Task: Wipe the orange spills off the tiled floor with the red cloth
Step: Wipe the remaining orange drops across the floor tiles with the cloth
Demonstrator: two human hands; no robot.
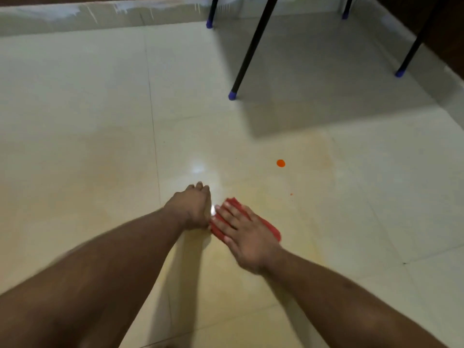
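One round orange spill [280,163] and a tiny speck [291,194] lie on the tiled floor [75,146], beyond the red cloth [270,228]. The right hand [244,237] presses it flat, fingers spread; the left hand [193,205] rests beside, fingers loosely curled on bare tile. The cloth looks soft and light, best driven under a flat palm. Chair legs [247,54] stand well apart, clear of the path.

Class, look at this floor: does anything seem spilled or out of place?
Yes. A round orange spot sits on the pale tiled floor, beyond the red cloth under the right hand. A tiny orange speck lies nearer.
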